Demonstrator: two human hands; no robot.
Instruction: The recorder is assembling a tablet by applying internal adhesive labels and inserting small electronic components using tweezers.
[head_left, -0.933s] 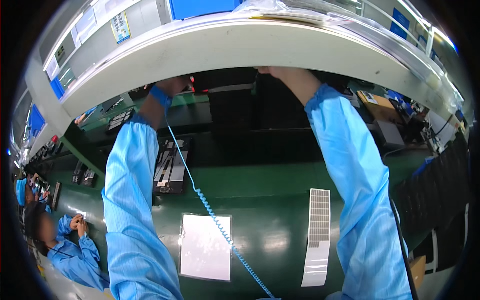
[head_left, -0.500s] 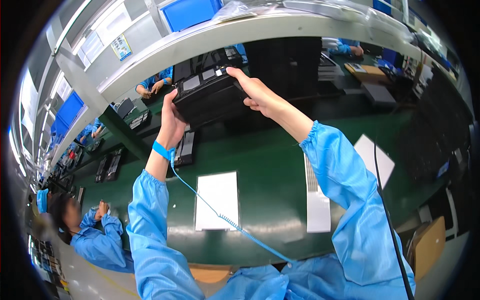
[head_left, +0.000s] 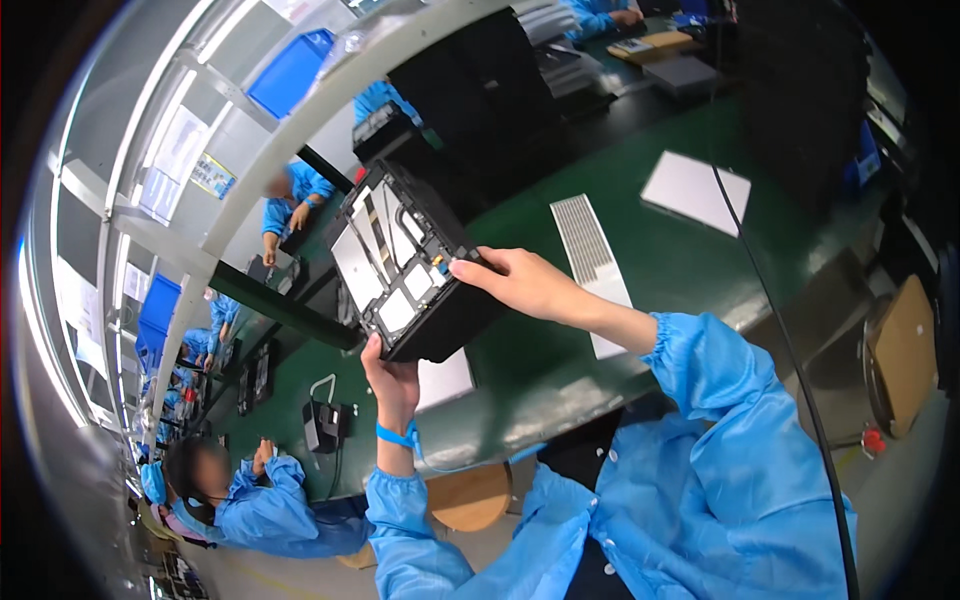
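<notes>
Between my two hands is a thick black stack of trays (head_left: 447, 322), tilted above the green table. Its top layer bears white and silver flat parts, dark strips and small connectors. My left hand (head_left: 393, 385) grips the near left corner, thumb on the rim, its other fingers partly hidden beneath. On the right side, my right hand (head_left: 525, 285) holds the edge, thumb on top beside the connectors; its fingers are mostly out of sight. A blue band (head_left: 398, 434) circles my left wrist. Partly behind the stack lies a white sheet (head_left: 448, 383).
A keyboard-like panel (head_left: 582, 240) and a pale flat slab (head_left: 696, 192) lie on the green table (head_left: 540, 355). A co-worker (head_left: 265, 505) sits at left near a black device (head_left: 325, 427). A shelf beam (head_left: 330, 90) crosses above. A black cable (head_left: 790, 365) hangs at right.
The stack has come nearer and lower, and its top now tips toward me, showing the parts. Both hands keep their grip. The whole view has turned, so the table slants.
</notes>
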